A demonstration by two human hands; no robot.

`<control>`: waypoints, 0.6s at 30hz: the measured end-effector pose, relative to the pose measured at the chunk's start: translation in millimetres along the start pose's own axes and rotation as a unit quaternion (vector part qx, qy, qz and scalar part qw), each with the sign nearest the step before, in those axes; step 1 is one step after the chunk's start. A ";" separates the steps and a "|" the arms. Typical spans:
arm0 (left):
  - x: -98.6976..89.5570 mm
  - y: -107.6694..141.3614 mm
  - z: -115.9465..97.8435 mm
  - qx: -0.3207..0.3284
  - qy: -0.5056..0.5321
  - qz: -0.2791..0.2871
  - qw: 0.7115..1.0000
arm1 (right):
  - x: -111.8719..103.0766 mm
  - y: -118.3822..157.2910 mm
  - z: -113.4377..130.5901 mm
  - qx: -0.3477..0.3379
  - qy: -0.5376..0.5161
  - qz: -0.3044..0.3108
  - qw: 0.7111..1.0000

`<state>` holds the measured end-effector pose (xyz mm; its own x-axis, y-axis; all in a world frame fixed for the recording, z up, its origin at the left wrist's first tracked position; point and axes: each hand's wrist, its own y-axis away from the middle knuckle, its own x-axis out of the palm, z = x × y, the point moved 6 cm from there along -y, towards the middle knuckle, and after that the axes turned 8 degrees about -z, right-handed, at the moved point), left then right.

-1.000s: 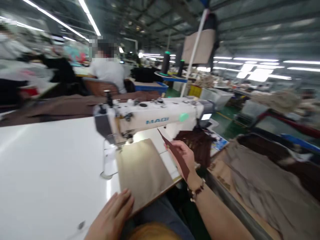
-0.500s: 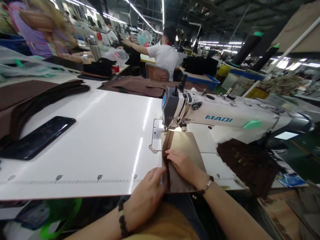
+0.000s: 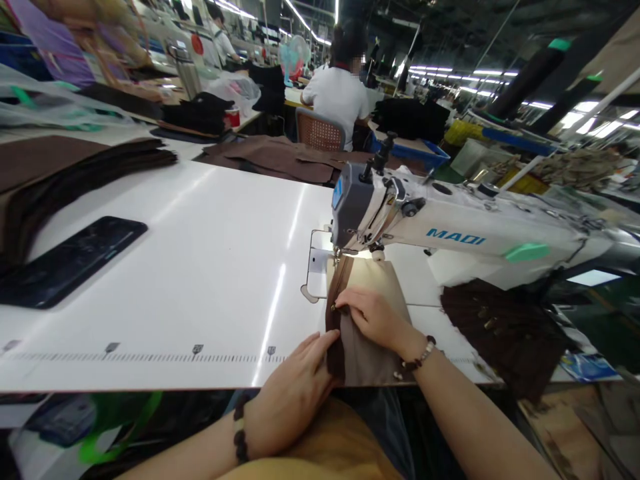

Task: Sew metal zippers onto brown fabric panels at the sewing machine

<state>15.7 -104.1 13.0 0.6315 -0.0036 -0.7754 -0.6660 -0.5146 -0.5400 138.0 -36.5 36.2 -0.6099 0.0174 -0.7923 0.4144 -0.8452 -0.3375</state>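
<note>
Brown strip (image 3: 337,359) lowered onto beige panel (image 3: 373,363); your left hand (image 3: 295,387) lies unclenched on strip; right hand (image 3: 377,321) touches it, pinch indeterminable.

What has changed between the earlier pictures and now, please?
The right hand lowered the long, dark brown fabric strip onto the left edge of the beige fabric panel; the left hand now touches the strip too. The panel's far end stayed under the white sewing machine.

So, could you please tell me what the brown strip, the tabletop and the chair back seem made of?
Brown strip: likely matte fabric, lying flat without shine. Tabletop: glossy, perhaps laminate, given its bright reflections. Chair back: perforated lattice, cane or plastic; finish unclear.
</note>
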 end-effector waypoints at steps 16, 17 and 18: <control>3.3 3.6 -4.7 0.069 0.054 0.073 0.993 | 13.8 20.0 -13.0 0.062 0.091 -0.078 0.991; 2.3 4.6 -7.1 0.091 0.064 0.080 0.991 | 15.3 24.4 -10.7 0.063 0.101 -0.066 0.991; 1.3 5.5 -8.8 0.108 0.070 0.085 0.988 | 16.8 28.0 -8.5 0.063 0.108 -0.054 0.991</control>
<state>16.3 -114.5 11.9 0.5419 -0.2006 -0.8161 -0.8269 -0.3008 -0.4752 145.1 -55.3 9.1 -0.4806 0.2135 -0.8505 0.2592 -0.8920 -0.3704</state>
